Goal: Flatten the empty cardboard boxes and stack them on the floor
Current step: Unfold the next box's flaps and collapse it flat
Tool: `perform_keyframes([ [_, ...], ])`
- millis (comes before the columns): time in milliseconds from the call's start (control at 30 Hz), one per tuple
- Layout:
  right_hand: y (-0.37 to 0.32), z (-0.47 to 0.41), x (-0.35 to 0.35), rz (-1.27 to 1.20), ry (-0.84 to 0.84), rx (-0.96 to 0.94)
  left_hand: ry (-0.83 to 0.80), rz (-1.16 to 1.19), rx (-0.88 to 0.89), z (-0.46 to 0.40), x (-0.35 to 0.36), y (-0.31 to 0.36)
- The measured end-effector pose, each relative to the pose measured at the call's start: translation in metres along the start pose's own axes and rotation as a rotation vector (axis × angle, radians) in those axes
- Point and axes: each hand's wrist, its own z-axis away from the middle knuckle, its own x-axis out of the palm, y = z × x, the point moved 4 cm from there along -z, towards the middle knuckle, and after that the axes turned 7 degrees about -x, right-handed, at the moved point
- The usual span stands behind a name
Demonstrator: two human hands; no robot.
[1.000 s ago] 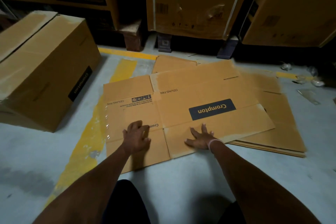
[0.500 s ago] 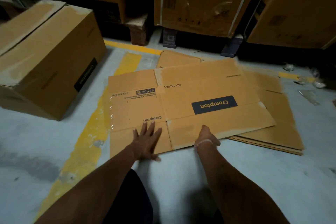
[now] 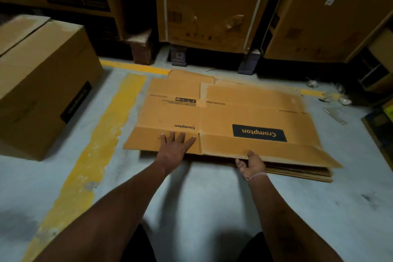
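A grey warehouse floor with a yellow stripe, tall cartons lining the far wall. A closed box waits at left. The flattened box lies centred on the stack, squared up since a second ago. It looks light, stiff, best gripped by its edges. Left hand presses flat, fingers spread; right hand, previously atop, now pinches the near edge.

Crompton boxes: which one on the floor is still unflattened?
The assembled box at far left, standing full height; the Crompton sheet under both hands lies flat on the stack.
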Motion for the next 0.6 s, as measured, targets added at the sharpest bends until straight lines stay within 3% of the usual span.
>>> perform_keyframes([
  [233,-0.018,-0.047,-0.014,-0.097,-0.153,0.169,-0.194,0.013,-0.078,-0.048,0.014,0.018],
  [433,-0.004,-0.089,-0.009,0.0,-0.064,0.166,-0.207,0.037,-0.05,-0.063,0.031,0.026],
  [600,0.011,-0.097,-0.01,0.106,-0.115,0.185,-0.259,0.107,-0.014,-0.074,0.051,0.014],
])
